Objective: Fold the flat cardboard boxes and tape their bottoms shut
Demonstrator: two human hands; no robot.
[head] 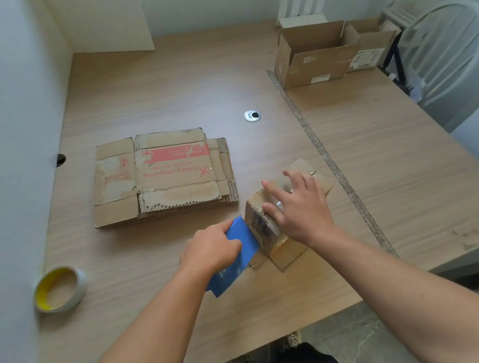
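A small folded cardboard box (285, 246) stands on the wooden table (186, 80) near its front edge, with clear tape across its top and near side. My right hand (298, 206) rests on top of the box with fingers spread and fairly straight. My left hand (211, 249) grips a blue plastic scraper card (242, 252) and holds its edge against the box's left side. A stack of flat cardboard boxes (162, 174) with red print lies further back on the left. A roll of clear tape (60, 289) with a yellow core sits at the near left.
Two open cardboard boxes (315, 55) stand at the far right of the table. A metal grommet (252, 115) is set in the tabletop. A white chair (445, 48) stands beyond the right edge. Walls close off the left and back.
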